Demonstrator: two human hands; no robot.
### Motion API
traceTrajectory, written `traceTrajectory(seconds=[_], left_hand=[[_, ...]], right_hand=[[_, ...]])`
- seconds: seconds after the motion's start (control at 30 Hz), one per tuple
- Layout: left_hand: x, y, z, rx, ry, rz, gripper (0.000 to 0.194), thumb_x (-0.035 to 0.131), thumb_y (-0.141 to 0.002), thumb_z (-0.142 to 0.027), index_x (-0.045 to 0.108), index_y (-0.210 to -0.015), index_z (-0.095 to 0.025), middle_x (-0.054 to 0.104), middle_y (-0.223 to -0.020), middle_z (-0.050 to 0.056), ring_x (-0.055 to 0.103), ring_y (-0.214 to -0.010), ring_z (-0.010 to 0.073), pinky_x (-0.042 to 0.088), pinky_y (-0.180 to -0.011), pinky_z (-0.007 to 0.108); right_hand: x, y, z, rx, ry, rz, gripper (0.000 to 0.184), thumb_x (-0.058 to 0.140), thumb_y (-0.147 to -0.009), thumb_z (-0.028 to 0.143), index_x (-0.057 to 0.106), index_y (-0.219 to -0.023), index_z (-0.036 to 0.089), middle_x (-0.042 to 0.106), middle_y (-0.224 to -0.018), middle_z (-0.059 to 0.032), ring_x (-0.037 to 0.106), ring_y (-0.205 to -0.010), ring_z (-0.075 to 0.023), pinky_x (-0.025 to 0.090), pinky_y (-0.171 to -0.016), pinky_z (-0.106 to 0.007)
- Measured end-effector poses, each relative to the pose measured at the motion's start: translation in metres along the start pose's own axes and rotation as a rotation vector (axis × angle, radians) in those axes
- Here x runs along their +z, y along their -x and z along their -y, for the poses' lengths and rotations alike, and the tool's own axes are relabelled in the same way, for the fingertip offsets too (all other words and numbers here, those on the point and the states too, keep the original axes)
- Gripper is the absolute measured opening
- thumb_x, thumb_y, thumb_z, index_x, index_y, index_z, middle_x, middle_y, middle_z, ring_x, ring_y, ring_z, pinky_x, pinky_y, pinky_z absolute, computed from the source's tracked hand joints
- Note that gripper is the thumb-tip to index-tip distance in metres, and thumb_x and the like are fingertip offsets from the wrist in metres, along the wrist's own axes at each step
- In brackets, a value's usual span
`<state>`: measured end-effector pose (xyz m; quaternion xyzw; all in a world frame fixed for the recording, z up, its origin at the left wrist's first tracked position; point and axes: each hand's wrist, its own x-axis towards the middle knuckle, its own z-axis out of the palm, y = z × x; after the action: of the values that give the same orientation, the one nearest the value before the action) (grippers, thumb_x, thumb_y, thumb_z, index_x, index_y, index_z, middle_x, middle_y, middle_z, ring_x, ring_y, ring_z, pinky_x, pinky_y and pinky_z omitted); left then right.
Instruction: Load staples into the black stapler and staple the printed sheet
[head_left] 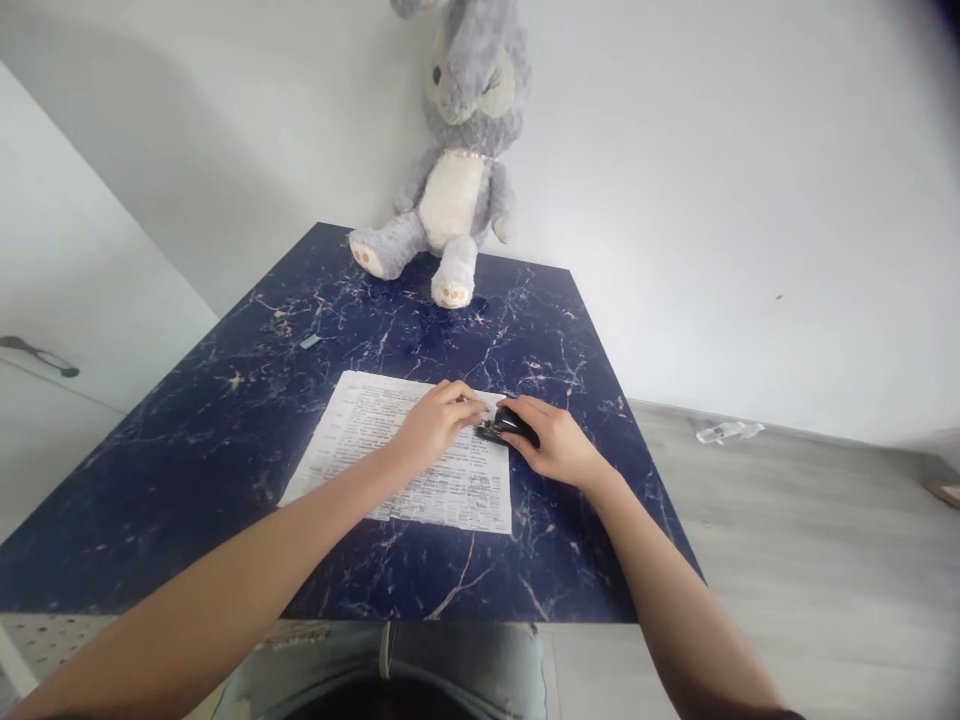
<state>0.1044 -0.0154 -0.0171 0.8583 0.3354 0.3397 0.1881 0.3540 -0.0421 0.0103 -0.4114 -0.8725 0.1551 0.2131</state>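
Note:
A black stapler (pixel 517 426) lies at the upper right edge of a printed sheet of paper (pixel 457 500). My right hand (pixel 553 440) is wrapped round the stapler's rear part from the right. Its front end points left, over the paper. My left hand (pixel 435 425) is over the sheet with its fingers bent and close together, the tips at the stapler's front end. Whatever those fingertips pinch is hidden. Dense lines of print cover the sheet, which lies flat on the dark blue marbled table (pixel 390 335).
A large grey plush rabbit (pixel 457 190) sits at the table's back edge against the white wall. A small pale strip (pixel 310 341) lies on the table left of centre. On the floor to the right is a clear plastic item (pixel 729 432). A white cabinet (pixel 52 290) stands at the left.

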Motion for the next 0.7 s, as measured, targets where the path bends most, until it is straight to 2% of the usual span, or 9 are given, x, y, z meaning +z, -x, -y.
traceTrajectory(seconds=[0.2, 0.37, 0.5, 0.7], left_hand=[[0.0102, -0.003, -0.0027, 0.022, -0.086, 0.057, 0.026, 0.048, -0.11, -0.024, 0.073, -0.104, -0.018, 0.065, -0.103, 0.008, 0.061, -0.098, 0.0236, 0.051, -0.087, 0.04], [0.0082, -0.0026, -0.0009, 0.04, -0.204, 0.076, 0.026, 0.048, -0.11, -0.024, 0.071, -0.102, -0.016, 0.061, -0.098, 0.008, 0.059, -0.093, 0.0228, 0.05, -0.083, 0.038], [0.0073, -0.0014, -0.0014, 0.052, -0.301, 0.096, 0.027, 0.047, -0.11, -0.024, 0.071, -0.103, -0.015, 0.059, -0.099, 0.009, 0.056, -0.094, 0.0243, 0.048, -0.083, 0.039], [0.0078, -0.0003, 0.0003, 0.064, -0.303, 0.096, 0.025, 0.048, -0.109, -0.021, 0.07, -0.098, -0.016, 0.058, -0.098, 0.008, 0.055, -0.094, 0.0238, 0.047, -0.083, 0.039]], right_hand=[[-0.0008, -0.0018, 0.0004, 0.014, 0.015, 0.02, 0.029, 0.055, -0.105, 0.029, 0.058, -0.132, 0.019, 0.07, -0.113, -0.0127, 0.067, -0.1, -0.0259, 0.056, -0.087, -0.04], [-0.0006, -0.0014, -0.0005, 0.011, 0.013, 0.014, 0.028, 0.054, -0.105, 0.03, 0.058, -0.131, 0.019, 0.069, -0.111, -0.0119, 0.067, -0.098, -0.0257, 0.055, -0.084, -0.039], [0.0, -0.0011, -0.0014, 0.004, 0.011, 0.016, 0.031, 0.055, -0.105, 0.029, 0.057, -0.134, 0.02, 0.069, -0.115, -0.0125, 0.067, -0.102, -0.0264, 0.056, -0.088, -0.04], [-0.0005, -0.0016, -0.0003, -0.002, 0.021, 0.025, 0.031, 0.056, -0.104, 0.026, 0.056, -0.135, 0.018, 0.069, -0.116, -0.0124, 0.067, -0.105, -0.0262, 0.056, -0.091, -0.04]])
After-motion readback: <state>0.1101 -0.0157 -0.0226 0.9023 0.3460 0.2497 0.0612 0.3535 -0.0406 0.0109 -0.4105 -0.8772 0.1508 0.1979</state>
